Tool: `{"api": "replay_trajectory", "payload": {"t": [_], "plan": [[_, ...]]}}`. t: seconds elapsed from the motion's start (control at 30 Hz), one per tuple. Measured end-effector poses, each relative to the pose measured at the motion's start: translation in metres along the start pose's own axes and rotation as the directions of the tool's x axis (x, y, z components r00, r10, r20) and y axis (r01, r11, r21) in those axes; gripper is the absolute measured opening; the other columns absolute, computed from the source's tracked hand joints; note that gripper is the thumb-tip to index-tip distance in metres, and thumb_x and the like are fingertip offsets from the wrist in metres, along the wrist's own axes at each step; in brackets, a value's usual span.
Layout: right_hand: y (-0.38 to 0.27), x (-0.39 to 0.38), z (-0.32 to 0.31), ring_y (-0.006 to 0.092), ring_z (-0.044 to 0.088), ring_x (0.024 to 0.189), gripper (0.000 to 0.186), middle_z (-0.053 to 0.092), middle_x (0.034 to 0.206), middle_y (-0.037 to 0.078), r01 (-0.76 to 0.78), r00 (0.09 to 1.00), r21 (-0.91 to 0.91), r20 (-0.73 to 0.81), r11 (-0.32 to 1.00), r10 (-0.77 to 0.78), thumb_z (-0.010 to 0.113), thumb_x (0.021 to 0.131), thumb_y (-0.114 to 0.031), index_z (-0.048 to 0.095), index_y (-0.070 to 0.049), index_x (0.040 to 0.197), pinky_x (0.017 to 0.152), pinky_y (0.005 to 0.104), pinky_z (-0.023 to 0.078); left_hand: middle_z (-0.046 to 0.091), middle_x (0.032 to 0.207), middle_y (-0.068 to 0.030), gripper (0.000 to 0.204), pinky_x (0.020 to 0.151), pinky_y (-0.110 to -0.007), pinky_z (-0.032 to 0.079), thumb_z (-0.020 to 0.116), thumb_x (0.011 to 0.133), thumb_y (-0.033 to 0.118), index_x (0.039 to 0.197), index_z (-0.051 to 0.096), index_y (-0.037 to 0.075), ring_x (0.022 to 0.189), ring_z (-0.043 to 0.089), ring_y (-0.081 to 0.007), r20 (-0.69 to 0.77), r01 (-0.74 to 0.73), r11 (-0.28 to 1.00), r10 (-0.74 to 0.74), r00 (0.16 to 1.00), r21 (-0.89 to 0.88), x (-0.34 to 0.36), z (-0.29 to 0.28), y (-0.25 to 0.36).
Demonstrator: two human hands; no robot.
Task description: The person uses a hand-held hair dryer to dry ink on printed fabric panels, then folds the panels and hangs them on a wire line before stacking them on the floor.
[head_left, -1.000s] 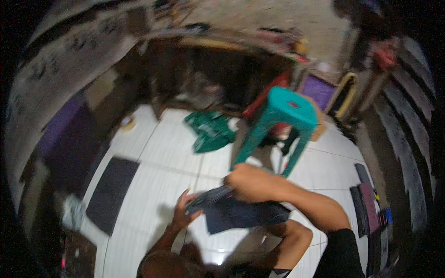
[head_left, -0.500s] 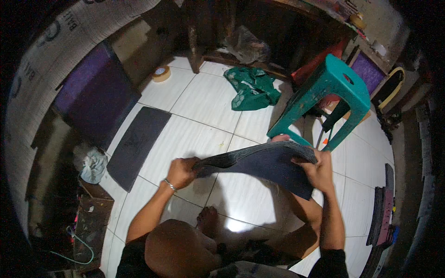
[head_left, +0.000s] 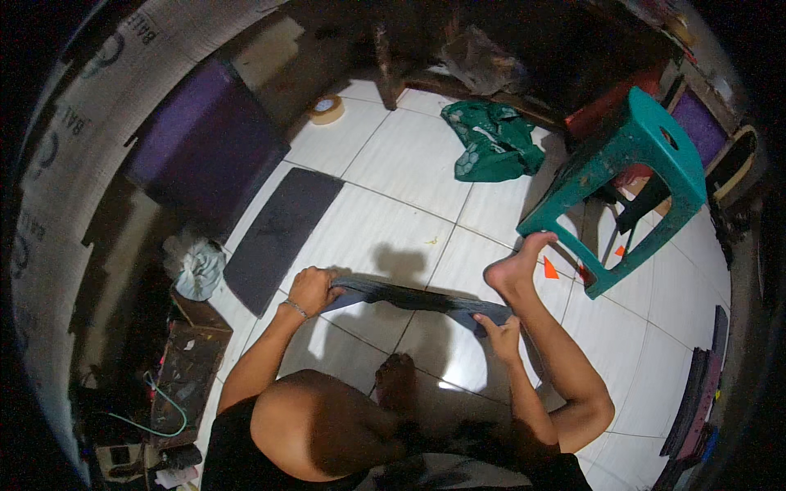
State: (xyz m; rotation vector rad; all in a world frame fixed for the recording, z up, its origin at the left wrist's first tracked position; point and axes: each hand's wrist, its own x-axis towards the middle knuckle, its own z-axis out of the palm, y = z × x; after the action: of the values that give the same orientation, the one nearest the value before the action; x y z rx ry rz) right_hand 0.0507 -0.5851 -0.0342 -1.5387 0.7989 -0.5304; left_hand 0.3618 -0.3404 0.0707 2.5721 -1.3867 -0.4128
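A dark grey flexible sheet (head_left: 409, 299), seemingly in more than one layer, stretches above the floor between my hands, seen almost edge-on. My left hand (head_left: 312, 290) is closed around its left end. At the other end my right hand (head_left: 502, 337) pinches it, thumb on the near side, beside my raised foot. Another flat dark sheet (head_left: 286, 237) lies on the tiles, left of and beyond my left hand.
A green plastic stool (head_left: 630, 172) stands at the right. Further back lie a green plastic bag (head_left: 495, 147) and a tape roll (head_left: 327, 110). A wooden box (head_left: 192, 352) is at left, a pile of dark strips (head_left: 688, 401) at far right. Orange scraps (head_left: 550, 268) lie near the stool.
The sheet has gone from showing its broad face to nearly edge-on. My right hand has come down and leftward. The whole view has shifted, so floor things appear further right.
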Motion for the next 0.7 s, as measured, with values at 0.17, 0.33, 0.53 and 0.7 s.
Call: {"api": "replay_trajectory", "payload": {"t": [0.17, 0.33, 0.53, 0.7], "plan": [[0.005, 0.005, -0.009, 0.0127, 0.059, 0.067, 0.019, 0.068, 0.082, 0.005, 0.086, 0.978, -0.144, -0.178, 0.986, -0.111, 0.076, 0.078, -0.010, 0.069, 0.005, 0.087, 0.064, 0.0289, 0.048, 0.067, 0.081, -0.0210, 0.026, 0.075, -0.044, 0.052, 0.072, 0.076, 0.018, 0.099, 0.071, 0.006, 0.078, 0.066, -0.0367, 0.000, 0.013, 1.000, -0.013, 1.000, 0.028, -0.003, -0.019, 0.025], [-0.034, -0.017, 0.007, 0.0145, 0.060, 0.068, 0.020, 0.069, 0.087, 0.008, -0.036, 0.989, 0.133, -0.139, 0.990, 0.054, 0.075, 0.078, -0.006, 0.069, 0.004, 0.094, 0.063, 0.0300, 0.049, 0.067, 0.081, -0.0229, 0.024, 0.075, -0.045, 0.052, 0.073, 0.077, 0.016, 0.097, 0.070, 0.004, 0.081, 0.066, -0.0380, -0.184, -0.002, 0.998, -0.010, 0.983, -0.065, -0.017, 0.015, 0.013], [-0.006, -0.017, 0.009, 0.0106, 0.061, 0.072, 0.019, 0.070, 0.085, 0.006, 0.004, 0.985, 0.003, -0.172, 1.000, -0.004, 0.073, 0.080, -0.006, 0.068, 0.006, 0.094, 0.067, 0.0282, 0.050, 0.065, 0.077, -0.0258, 0.024, 0.071, -0.048, 0.051, 0.074, 0.076, 0.017, 0.093, 0.068, 0.001, 0.079, 0.064, -0.0426, 0.055, 0.028, 0.999, -0.030, 0.998, 0.039, -0.009, 0.005, 0.018], [0.011, -0.043, 0.003, 0.0148, 0.066, 0.084, 0.027, 0.072, 0.094, 0.009, -0.132, 0.985, 0.042, -0.110, 0.990, 0.136, 0.078, 0.077, -0.011, 0.069, -0.001, 0.100, 0.078, 0.0310, 0.052, 0.066, 0.081, -0.0252, 0.028, 0.072, -0.046, 0.051, 0.076, 0.075, 0.016, 0.097, 0.069, 0.001, 0.077, 0.066, -0.0393, -0.209, -0.056, 0.990, 0.028, 0.977, -0.129, -0.024, -0.005, 0.040]]}}
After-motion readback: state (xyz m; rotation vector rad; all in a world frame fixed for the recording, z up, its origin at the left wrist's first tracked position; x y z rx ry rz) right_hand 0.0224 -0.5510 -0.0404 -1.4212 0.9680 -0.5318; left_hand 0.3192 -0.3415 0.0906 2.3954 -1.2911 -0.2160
